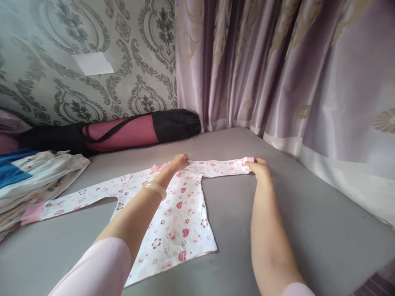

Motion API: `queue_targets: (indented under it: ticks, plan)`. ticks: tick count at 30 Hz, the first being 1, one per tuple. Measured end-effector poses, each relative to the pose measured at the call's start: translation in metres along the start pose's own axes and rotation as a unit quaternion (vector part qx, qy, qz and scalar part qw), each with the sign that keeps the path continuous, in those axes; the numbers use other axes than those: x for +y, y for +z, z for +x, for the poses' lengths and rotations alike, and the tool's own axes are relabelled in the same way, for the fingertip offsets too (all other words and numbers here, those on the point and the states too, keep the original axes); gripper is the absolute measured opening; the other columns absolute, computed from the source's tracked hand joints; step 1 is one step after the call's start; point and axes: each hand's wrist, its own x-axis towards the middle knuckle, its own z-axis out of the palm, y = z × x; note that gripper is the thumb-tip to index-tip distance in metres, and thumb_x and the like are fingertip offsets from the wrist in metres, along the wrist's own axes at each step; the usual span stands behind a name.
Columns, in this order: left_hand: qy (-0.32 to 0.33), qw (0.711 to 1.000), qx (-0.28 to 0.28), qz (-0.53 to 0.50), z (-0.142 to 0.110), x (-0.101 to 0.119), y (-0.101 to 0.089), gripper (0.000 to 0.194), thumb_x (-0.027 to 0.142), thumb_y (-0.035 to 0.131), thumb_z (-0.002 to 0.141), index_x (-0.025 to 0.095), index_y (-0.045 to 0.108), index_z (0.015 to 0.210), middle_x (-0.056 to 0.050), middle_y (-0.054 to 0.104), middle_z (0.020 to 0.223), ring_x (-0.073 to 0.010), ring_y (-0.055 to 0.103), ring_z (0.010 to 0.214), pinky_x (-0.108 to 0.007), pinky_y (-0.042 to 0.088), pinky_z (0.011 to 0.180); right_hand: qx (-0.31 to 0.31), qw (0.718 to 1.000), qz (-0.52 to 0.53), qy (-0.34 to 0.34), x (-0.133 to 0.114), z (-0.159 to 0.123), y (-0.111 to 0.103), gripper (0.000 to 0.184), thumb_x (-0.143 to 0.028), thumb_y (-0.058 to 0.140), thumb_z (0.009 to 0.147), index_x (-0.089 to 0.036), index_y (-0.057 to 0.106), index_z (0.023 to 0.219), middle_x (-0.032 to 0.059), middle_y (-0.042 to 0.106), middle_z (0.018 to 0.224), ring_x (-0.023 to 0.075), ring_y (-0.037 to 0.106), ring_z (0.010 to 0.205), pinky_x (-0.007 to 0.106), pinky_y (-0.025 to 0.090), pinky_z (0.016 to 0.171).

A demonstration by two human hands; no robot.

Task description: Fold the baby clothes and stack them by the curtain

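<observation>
A white long-sleeved cotton-like shirt with red hearts, brown flowers and pink trim (179, 205) lies spread on a smooth grey flat surface (234, 246), in the middle of the scene, its hem near and its neckline far; the person's right hand (259, 166) has its fingers pinched on the end of the right-side sleeve, by the pink cuff; the left hand (180, 161) rests at the far shoulder, just right of the neckline, and whether its fingers grip the fabric one cannot tell; a pale, glossy ring-shaped bangle (154, 190) circles the left forearm; the other sleeve stretches left to a pile of folded multicoloured clothes (33, 172); a long black-and-maroon fabric bag (123, 131) lies far left, against the patterned grey wall (129, 53).
</observation>
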Motion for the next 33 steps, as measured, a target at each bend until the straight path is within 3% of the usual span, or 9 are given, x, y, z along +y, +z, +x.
queue_targets:
  ticks: [4,10,12,14,17,19,24,29,33]
  plan:
    - [-0.043,0.998,0.036,0.007,-0.008,0.008,0.006,0.027,0.02,0.046,0.088,0.016,0.067,0.104,-0.012,0.067,0.107,-0.0231,0.063,0.101,-0.028,0.047,0.083,-0.009,0.979,0.191,0.076,-0.015,-0.01,-0.002,0.022,-0.015,0.07,0.068,-0.015,0.062,0.089,0.0002,0.064,0.062,0.0169,0.066,0.061,0.026,0.054,0.054]
    - [-0.093,0.989,0.109,0.034,-0.027,0.028,0.019,0.032,0.018,0.038,0.091,0.013,0.052,0.119,-0.019,0.051,0.124,-0.0253,0.063,0.094,-0.035,0.048,0.076,0.006,0.94,0.321,0.112,-0.027,-0.021,-0.002,0.016,-0.01,0.069,0.073,-0.017,0.059,0.083,-0.0053,0.059,0.057,0.0112,0.062,0.054,0.02,0.053,0.049]
    - [-0.048,0.988,0.14,0.052,-0.032,0.027,0.024,0.027,0.017,0.036,0.092,0.016,0.054,0.112,-0.016,0.054,0.118,-0.0256,0.06,0.098,-0.037,0.047,0.08,0.004,0.923,0.365,0.124,-0.031,-0.024,-0.002,0.014,-0.007,0.068,0.074,-0.016,0.058,0.078,-0.0056,0.059,0.055,0.0098,0.06,0.052,0.02,0.053,0.049]
    - [0.039,0.984,0.168,0.053,-0.035,0.023,0.033,0.025,0.018,0.034,0.094,0.017,0.057,0.104,-0.013,0.058,0.111,-0.0252,0.057,0.102,-0.038,0.045,0.087,-0.006,0.904,0.405,0.138,-0.036,-0.025,-0.002,0.014,-0.004,0.066,0.076,-0.016,0.058,0.076,-0.0053,0.06,0.055,0.0088,0.06,0.051,0.02,0.054,0.051]
    - [0.15,0.971,0.183,0.024,-0.037,0.016,0.048,0.026,0.023,0.035,0.096,0.016,0.059,0.107,-0.012,0.061,0.114,-0.0239,0.055,0.108,-0.039,0.041,0.099,-0.02,0.874,0.463,0.146,-0.045,-0.027,-0.006,0.015,-0.003,0.066,0.077,-0.016,0.058,0.075,-0.0047,0.063,0.057,0.0088,0.062,0.052,0.02,0.056,0.052]
    - [0.174,0.968,0.18,0.021,-0.039,0.015,0.056,0.032,0.026,0.034,0.097,0.014,0.057,0.115,-0.015,0.058,0.125,-0.0244,0.051,0.117,-0.04,0.036,0.106,-0.029,0.851,0.506,0.14,-0.054,-0.03,-0.009,0.016,-0.003,0.067,0.076,-0.016,0.057,0.075,-0.0036,0.065,0.058,0.0098,0.063,0.053,0.02,0.056,0.052]
    - [0.146,0.979,0.128,0.054,-0.045,0.019,0.062,0.051,0.042,0.032,0.098,0.01,0.045,0.136,-0.018,0.041,0.147,-0.0311,0.033,0.136,-0.047,0.025,0.113,-0.058,0.795,0.593,0.111,-0.084,-0.045,-0.015,0.014,0.0,0.059,0.08,-0.014,0.059,0.076,-0.0001,0.067,0.06,0.0107,0.066,0.055,0.016,0.053,0.049]
    - [0.127,0.988,0.062,0.055,-0.048,0.024,0.052,0.064,0.055,0.033,0.095,0.015,0.035,0.144,-0.018,0.031,0.153,-0.0356,0.026,0.14,-0.052,0.023,0.112,-0.083,0.755,0.642,0.104,-0.114,-0.066,-0.009,0.015,-0.001,0.058,0.082,-0.014,0.059,0.075,-0.002,0.066,0.059,0.0082,0.064,0.051,0.013,0.051,0.046]
    - [0.093,0.995,0.013,0.034,-0.043,0.028,0.034,0.078,0.069,0.039,0.085,0.019,0.035,0.145,-0.016,0.032,0.152,-0.0388,0.027,0.137,-0.053,0.023,0.11,-0.147,0.744,0.65,0.053,-0.134,-0.087,0.006,0.01,-0.008,0.067,0.079,-0.016,0.061,0.078,-0.0032,0.068,0.062,0.0081,0.064,0.053,0.013,0.052,0.047]
